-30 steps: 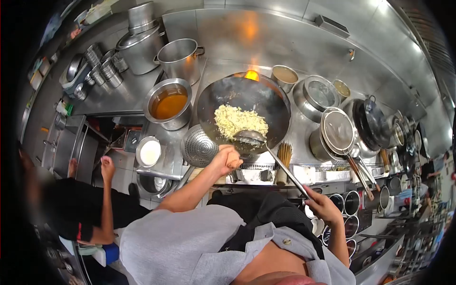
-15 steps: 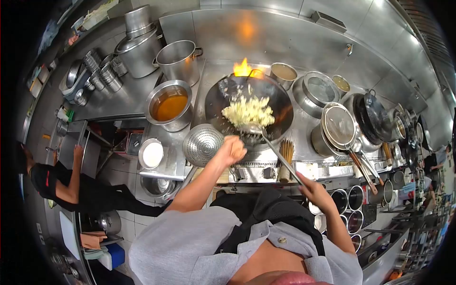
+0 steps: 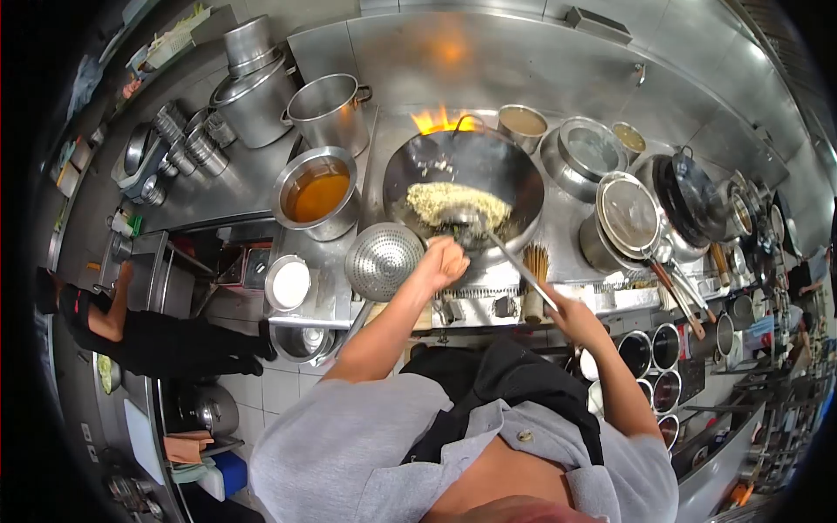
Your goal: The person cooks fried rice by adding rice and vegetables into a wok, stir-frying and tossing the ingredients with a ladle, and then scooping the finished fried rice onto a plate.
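My left hand (image 3: 443, 260) is closed in a fist at the near rim of a dark wok (image 3: 520, 187), gripping it there; the fist hides the part it holds. In the wok lies a heap of pale yellow, fine-looking food (image 3: 436, 199), and a few bits are scattered above it, blurred by motion. With my right hand (image 3: 571, 318) I hold the long handle of a ladle (image 3: 520, 268). Its bowl rests against the near side of the food. Flames (image 3: 442, 119) rise behind the wok's far rim.
Left of the wok are a perforated strainer (image 3: 384, 260), a pot of orange-brown liquid (image 3: 317, 200) and a white-filled bowl (image 3: 289, 283). A bamboo brush (image 3: 534, 283) stands right, with mesh strainers (image 3: 628, 213) beyond. A co-worker (image 3: 148, 336) stands at far left.
The food, loose and airborne in a clump before, now lies lower and flatter in the wok. My left hand and the wok shifted slightly. The co-worker's arm moved.
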`<state>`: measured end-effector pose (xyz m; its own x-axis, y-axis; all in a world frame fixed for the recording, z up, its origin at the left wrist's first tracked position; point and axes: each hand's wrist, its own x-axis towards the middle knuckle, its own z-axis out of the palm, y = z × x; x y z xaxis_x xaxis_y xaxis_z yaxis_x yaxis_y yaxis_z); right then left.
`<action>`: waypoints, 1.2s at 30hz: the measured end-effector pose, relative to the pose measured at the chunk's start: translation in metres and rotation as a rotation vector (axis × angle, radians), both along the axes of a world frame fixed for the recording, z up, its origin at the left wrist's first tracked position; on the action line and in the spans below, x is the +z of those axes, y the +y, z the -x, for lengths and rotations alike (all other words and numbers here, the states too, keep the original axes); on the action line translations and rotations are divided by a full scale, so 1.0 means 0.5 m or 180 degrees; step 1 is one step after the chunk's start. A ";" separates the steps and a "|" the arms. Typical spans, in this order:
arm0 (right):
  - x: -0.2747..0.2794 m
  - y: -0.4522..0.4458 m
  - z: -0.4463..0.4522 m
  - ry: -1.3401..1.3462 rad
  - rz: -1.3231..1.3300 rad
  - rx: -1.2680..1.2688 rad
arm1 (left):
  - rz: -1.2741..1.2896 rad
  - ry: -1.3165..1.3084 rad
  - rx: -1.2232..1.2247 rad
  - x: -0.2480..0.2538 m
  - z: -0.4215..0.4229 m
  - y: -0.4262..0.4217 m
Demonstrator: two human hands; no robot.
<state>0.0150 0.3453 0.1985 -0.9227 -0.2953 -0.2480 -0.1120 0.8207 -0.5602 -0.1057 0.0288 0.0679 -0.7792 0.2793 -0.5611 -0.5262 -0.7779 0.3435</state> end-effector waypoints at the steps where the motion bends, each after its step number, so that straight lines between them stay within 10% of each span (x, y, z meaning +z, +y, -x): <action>1: -0.073 -0.023 0.039 0.0376 0.0039 -0.0039 | -0.0085 0.0313 0.0050 -0.025 -0.009 0.000; 5: -0.097 -0.068 0.048 0.0399 -0.0159 -0.0328 | -0.0021 0.0569 -0.0351 -0.173 -0.167 -0.022; 10: 0.049 0.021 -0.069 0.0529 0.0706 0.0258 | 0.0275 0.0397 0.0015 0.003 -0.157 -0.024; 12: 0.126 0.000 -0.067 -0.0726 -0.0028 -0.0151 | -0.0814 0.1078 -0.0360 -0.045 -0.027 -0.035; 16: -0.115 -0.023 0.081 0.0526 -0.0122 0.0065 | -0.0159 0.0509 0.0191 -0.036 -0.020 0.003; 21: -0.129 -0.079 0.074 0.0740 -0.0286 -0.0244 | 0.0055 0.0852 -0.0864 -0.209 -0.114 -0.044; 24: -0.155 -0.067 0.029 0.0676 0.1253 0.0175 | 0.0095 0.0670 -0.0229 -0.113 -0.085 -0.032; 26: -0.048 -0.095 -0.003 -0.1364 0.2775 -0.0837 | 0.0347 0.0455 0.0025 -0.054 -0.036 -0.021; 29: 0.032 -0.096 0.009 -0.1563 0.3288 -0.1464 | 0.0204 0.0391 -0.0156 -0.052 -0.016 -0.030; 36: 0.093 0.027 0.066 -0.1681 0.2834 -0.2111 | 0.2870 0.1347 -0.0028 0.033 -0.071 -0.082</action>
